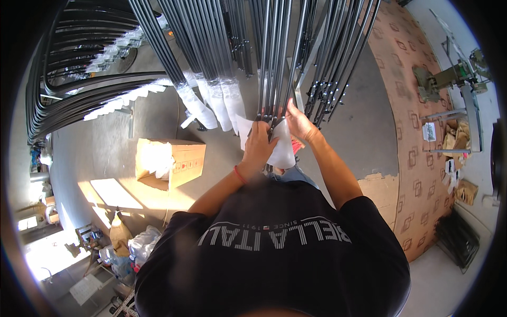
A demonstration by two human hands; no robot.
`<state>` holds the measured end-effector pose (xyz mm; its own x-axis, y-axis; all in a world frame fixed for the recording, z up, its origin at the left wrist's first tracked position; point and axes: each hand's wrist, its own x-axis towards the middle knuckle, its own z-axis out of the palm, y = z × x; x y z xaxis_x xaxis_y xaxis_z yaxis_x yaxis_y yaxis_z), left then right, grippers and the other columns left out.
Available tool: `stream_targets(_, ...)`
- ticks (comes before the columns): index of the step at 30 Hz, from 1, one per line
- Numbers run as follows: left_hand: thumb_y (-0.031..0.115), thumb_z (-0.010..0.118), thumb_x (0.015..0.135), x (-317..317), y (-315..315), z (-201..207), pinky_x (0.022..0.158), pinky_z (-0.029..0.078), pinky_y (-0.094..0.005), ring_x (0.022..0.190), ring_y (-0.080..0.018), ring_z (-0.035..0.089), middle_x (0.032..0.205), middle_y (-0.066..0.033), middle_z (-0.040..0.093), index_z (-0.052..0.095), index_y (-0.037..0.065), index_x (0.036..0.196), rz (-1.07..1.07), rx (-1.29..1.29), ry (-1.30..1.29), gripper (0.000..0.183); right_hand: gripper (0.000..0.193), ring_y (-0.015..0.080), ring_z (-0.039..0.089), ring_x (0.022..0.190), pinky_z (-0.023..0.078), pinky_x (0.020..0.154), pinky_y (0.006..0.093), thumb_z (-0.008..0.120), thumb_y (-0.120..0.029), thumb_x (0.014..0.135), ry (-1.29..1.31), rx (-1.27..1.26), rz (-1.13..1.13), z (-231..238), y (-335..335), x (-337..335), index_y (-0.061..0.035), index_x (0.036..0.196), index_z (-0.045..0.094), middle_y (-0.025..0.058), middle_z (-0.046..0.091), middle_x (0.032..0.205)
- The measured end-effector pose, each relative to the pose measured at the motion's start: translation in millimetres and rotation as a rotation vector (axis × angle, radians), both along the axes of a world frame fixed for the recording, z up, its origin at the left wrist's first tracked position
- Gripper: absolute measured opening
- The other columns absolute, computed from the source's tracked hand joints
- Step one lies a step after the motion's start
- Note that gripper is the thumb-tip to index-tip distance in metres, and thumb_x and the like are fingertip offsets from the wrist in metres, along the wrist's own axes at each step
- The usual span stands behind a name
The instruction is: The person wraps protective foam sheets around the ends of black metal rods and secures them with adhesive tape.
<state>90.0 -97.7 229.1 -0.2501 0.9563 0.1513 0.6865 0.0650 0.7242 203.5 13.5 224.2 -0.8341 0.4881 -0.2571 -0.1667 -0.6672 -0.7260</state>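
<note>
A bundle of thin black metal tubes (274,63) hangs down in front of me, and a white foam sheet (282,150) lies around its lower ends. My left hand (257,143) is closed on the sheet at the tube ends, with its thumb toward the right. On the bundle's right side, my right hand (300,126) curves against the tubes just above the sheet. Its thumb points up, and its other fingers are partly hidden behind the tubes. Just left, neighbouring tubes end in white foam wraps (215,105) under clear film.
More black tubes (335,79) with small fittings hang at the right. Curved black frames (58,79) with white wraps stand at the far left. An opened cardboard box (187,165) sits on the floor at left. Patterned brown sheeting (414,201) and a metal machine (449,79) are at right.
</note>
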Motion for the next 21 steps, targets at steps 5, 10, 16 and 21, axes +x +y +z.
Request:
stream_targets(5, 0.010, 0.069, 0.067, 6, 0, -3, 0.063, 0.042, -0.0392, 0.075, -0.0298, 0.051, 0.080, -0.0109, 0.048, 0.040, 0.005, 0.085, 0.046, 0.040, 0.071, 0.035, 0.070, 0.0232, 0.042, 0.114, 0.030, 0.099, 0.0380, 0.014, -0.058, 0.087, 0.125, -0.055, 0.042, -5, -1, -6, -0.0058, 0.129, 0.033, 0.0093, 0.044, 0.125)
stream_targets(10, 0.007, 0.066, 0.067, 13, 0, -13, 0.064, 0.042, -0.0383, 0.075, -0.0294, 0.052, 0.077, -0.0111, 0.049, 0.042, 0.005, 0.086, 0.071, 0.046, 0.050, 0.031, 0.071, 0.0231, 0.043, 0.114, 0.031, 0.099, 0.0385, 0.011, -0.058, 0.086, 0.112, 0.104, -0.019, -4, -1, -9, -0.0052, 0.128, 0.035, 0.0096, 0.045, 0.125)
stream_targets(16, 0.006, 0.062, 0.069, 27, -3, -4, 0.068, 0.042, -0.0408, 0.079, -0.0318, 0.049, 0.081, -0.0114, 0.049, 0.043, 0.006, 0.089, 0.083, 0.010, 0.007, 0.028, 0.070, 0.0230, 0.043, 0.114, 0.031, 0.100, 0.0377, 0.009, -0.057, 0.087, 0.042, 0.005, 0.122, -3, 6, -3, -0.0071, 0.129, 0.034, 0.0072, 0.046, 0.124)
stream_targets(21, 0.007, 0.062, 0.069, 24, -15, -14, 0.070, 0.041, -0.0374, 0.077, -0.0290, 0.050, 0.076, -0.0082, 0.052, 0.049, 0.005, 0.084, 0.067, 0.056, 0.174, 0.020, 0.071, 0.0230, 0.043, 0.114, 0.032, 0.099, 0.0376, 0.010, -0.058, 0.086, 0.075, -0.054, 0.046, -2, 5, -1, -0.0068, 0.130, 0.032, 0.0097, 0.045, 0.125)
